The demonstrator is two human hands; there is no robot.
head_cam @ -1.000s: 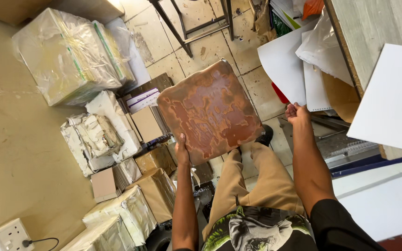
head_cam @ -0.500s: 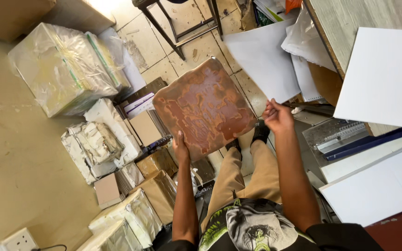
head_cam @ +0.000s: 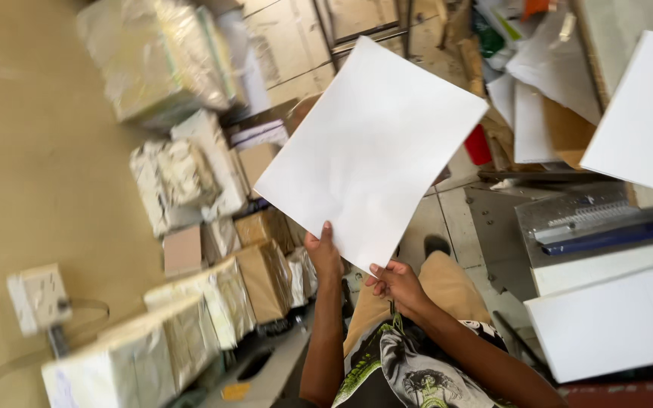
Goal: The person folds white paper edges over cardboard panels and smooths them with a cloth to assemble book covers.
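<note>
I hold up a large white sheet (head_cam: 372,151) in front of me, tilted like a diamond, its plain white face toward the camera. My left hand (head_cam: 323,251) grips its near lower edge, thumb on the white face. My right hand (head_cam: 394,283) pinches the bottom corner just beside it. My tan trousers and patterned shirt show below the hands. The sheet hides part of the floor and the boxes behind it.
Plastic-wrapped bundles (head_cam: 164,64) and brown cardboard boxes (head_cam: 266,276) are stacked along the beige wall on the left, near a wall socket (head_cam: 39,296). On the right stand a grey punching machine (head_cam: 598,223) and white boards (head_cam: 644,113). Metal chair legs (head_cam: 364,34) rise at the top.
The sheet showed a rust-brown mottled face before; it now shows its white face. My right hand has slid from the far side edge down to the bottom corner, close to my left hand.
</note>
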